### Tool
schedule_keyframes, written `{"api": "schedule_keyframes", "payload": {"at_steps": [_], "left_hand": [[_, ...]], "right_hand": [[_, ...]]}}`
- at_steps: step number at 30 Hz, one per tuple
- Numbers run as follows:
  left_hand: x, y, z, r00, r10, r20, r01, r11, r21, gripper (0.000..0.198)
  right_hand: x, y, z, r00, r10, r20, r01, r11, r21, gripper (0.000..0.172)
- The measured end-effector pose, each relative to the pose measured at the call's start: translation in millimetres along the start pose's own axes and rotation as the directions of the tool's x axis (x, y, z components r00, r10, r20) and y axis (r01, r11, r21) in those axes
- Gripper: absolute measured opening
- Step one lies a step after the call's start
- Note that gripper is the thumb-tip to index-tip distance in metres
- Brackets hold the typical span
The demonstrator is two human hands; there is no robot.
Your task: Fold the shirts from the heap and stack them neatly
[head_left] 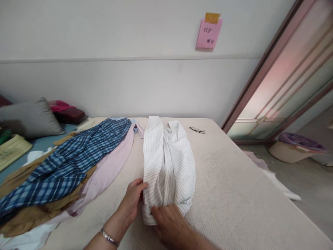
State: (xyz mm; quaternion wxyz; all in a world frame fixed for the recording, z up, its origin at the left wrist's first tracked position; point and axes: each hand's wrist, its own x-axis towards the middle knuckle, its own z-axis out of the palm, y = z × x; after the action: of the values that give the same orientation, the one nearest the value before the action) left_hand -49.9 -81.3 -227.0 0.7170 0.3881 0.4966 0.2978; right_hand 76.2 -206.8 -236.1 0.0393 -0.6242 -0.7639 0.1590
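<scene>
A white shirt with thin dark stripes (153, 152) lies lengthwise in front of me, partly folded, with its right side bunched and wrinkled. My left hand (135, 194) pinches its left edge between thumb and fingers, and a metal bracelet circles that wrist. At the near end of the shirt, my right hand (171, 222) is closed over the fabric, its fingertips turned under and partly hidden. To the left of the shirt lie a pink garment (117, 159) and, over it, a blue plaid shirt (85, 156).
Brown clothing (33, 215) lies under the plaid shirt. Black-framed glasses (197, 130) rest near the far edge of the pale bed cover (229, 180). A grey pillow (31, 118) and yellow basket (14, 152) are at left; a bin (288, 149) stands on the floor at right.
</scene>
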Motion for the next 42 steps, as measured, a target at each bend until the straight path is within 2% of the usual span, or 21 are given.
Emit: {"api": "schedule_keyframes", "payload": {"at_steps": [13, 29, 42], "left_hand": [[-2.2, 1.3, 2.5, 1.000, 0.005, -0.003, -0.005, 1.000, 0.017, 0.032], [-0.7, -1.6, 2.5, 1.000, 0.005, 0.002, -0.005, 1.000, 0.011, 0.032], [0.6, -5.4, 2.0, 1.000, 0.012, 0.009, -0.012, 1.000, 0.016, 0.031]], "right_hand": [[1.1, 0.8, 3.5, 1.000, 0.004, -0.016, -0.004, 1.000, 0.009, 0.020], [1.9, 2.4, 3.5, 0.999, 0.014, 0.036, -0.015, 1.000, 0.011, 0.027], [4.0, 3.5, 8.3, 1.000, 0.008, 0.008, -0.008, 1.000, 0.006, 0.021]]}}
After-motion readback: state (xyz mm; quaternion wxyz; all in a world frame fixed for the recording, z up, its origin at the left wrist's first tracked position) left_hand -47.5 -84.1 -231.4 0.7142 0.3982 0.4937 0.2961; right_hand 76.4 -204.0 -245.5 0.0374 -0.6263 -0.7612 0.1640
